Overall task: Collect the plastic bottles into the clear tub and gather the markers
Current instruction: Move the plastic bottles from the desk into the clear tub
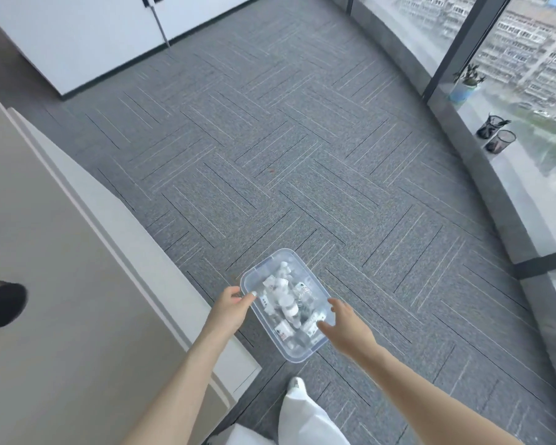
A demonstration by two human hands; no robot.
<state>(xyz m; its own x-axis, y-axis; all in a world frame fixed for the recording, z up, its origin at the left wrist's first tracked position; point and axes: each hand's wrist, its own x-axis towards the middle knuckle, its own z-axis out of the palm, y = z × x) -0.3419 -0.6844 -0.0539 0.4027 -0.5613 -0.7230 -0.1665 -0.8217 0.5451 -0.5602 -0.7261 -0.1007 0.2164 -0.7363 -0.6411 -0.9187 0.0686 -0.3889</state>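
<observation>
I carry a clear plastic tub (272,263) above the grey carpet, held between both hands. Several small plastic bottles (284,303) with white labels lie jumbled inside it. My left hand (231,308) grips the tub's left rim, thumb hooked over the edge. My right hand (344,324) holds the right rim, fingers curled on the wall. On the window ledge at the right stand two black mesh pen cups: one (488,126) holds dark markers, the other (501,141) looks empty.
A beige table (45,268) with a round cable hole (2,305) fills the left side. A curved window ledge (507,162) runs along the right, with a potted plant (466,85). My white-trousered leg and shoe (297,399) are below the tub.
</observation>
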